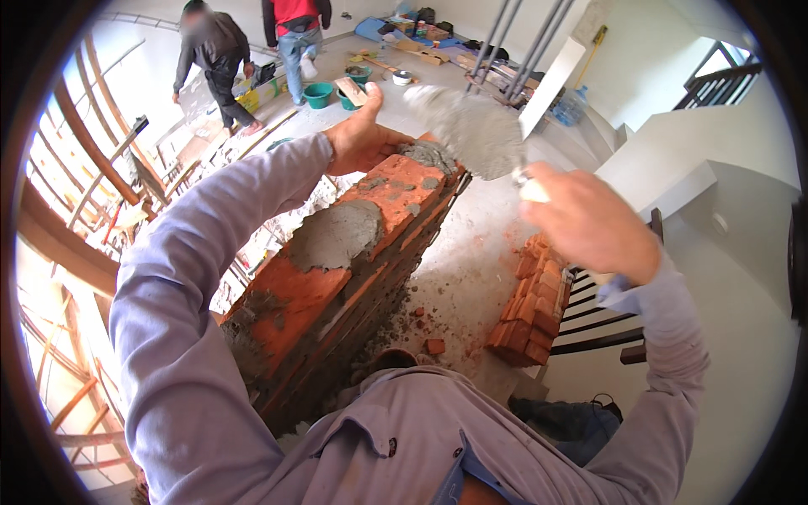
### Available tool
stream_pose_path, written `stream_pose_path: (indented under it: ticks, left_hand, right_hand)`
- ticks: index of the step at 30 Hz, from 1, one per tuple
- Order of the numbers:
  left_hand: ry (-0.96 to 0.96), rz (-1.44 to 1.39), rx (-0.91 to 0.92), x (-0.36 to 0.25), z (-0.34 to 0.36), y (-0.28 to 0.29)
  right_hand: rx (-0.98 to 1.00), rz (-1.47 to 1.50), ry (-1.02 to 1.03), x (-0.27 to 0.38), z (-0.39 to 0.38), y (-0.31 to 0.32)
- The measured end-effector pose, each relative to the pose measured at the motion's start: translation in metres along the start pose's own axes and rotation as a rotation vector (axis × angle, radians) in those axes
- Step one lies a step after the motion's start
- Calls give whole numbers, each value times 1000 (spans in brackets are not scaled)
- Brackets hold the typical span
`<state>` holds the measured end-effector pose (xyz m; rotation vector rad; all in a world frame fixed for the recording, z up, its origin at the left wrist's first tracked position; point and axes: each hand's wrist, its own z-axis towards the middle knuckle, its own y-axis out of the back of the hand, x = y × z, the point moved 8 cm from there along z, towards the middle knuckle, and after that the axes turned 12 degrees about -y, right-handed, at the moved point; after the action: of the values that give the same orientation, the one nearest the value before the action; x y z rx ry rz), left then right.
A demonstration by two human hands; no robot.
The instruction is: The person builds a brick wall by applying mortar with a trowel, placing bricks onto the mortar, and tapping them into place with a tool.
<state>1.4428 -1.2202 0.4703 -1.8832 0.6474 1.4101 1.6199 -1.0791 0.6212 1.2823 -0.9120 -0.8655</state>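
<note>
A trowel (475, 130) is in my right hand (593, 220), its fingers closed round the handle. The blade, grey with mortar, is raised above the far end of a low brick wall (337, 278). My left hand (366, 139) lies at that far end, thumb up and fingers stretched along the wall, partly hidden behind a lump of mortar (427, 155). A wider patch of wet mortar (337, 236) covers the middle of the wall's top. Beside my left thumb shows a short pale wooden piece (352, 91); whether I touch it cannot be told.
Stacked red bricks (532, 299) stand on the floor to the right, by a dark railing (589, 324). Broken brick and mortar crumbs lie along the wall's foot. Beyond are green tubs (318, 94), two people (215, 63), upright metal bars (513, 46) and bamboo poles (105, 160) at left.
</note>
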Motion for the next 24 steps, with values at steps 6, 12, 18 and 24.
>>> stream_pose_path:
  ticks: [6,12,18,24]
  left_hand:
    - [2,20,0,3,7,2]
    - [-21,56,-69,5,9,13]
    - [-28,13,-4,7,12,14]
    - [-74,133,-59,4,11,15]
  right_hand:
    - [531,1249,-589,-61,-12,-32]
    - [777,1177,-528,-38,-1,-48]
    - [607,701,-475,-72,15,-34]
    - [701,1114,-565,-62,-6,-50]
